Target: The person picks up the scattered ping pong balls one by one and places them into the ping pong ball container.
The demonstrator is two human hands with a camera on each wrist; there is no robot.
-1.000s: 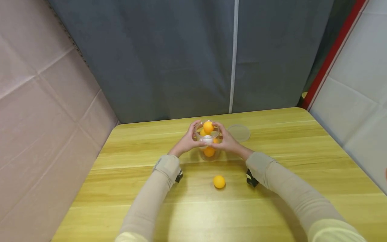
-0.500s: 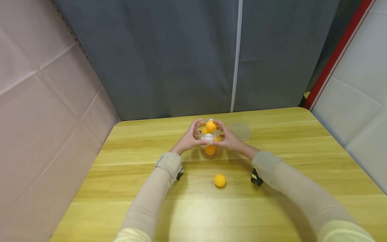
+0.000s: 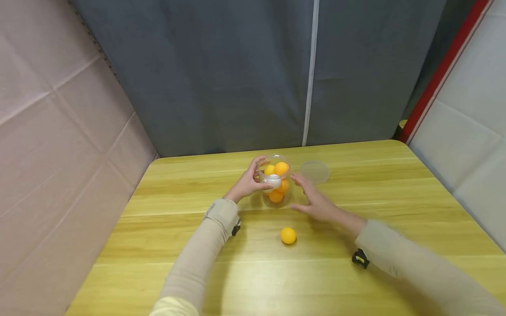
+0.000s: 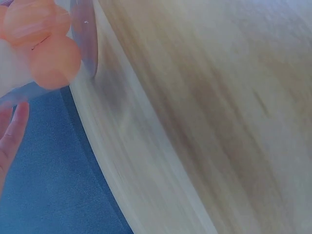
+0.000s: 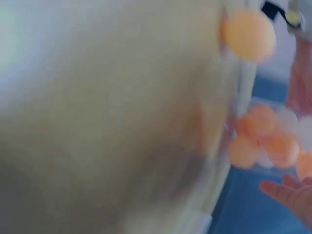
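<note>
Clear plastic jar (image 3: 276, 182) upright on the table, lid off, holding orange balls (image 3: 281, 168), left hand's fingers curled round it

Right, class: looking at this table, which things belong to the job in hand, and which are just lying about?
In the job:
clear jar with orange and white balls inside, held by the left hand
right hand, open, just beside the jar
loose orange ball on the table
clear lid, off the jar

Lying about:
wooden table
grey curtain
</note>
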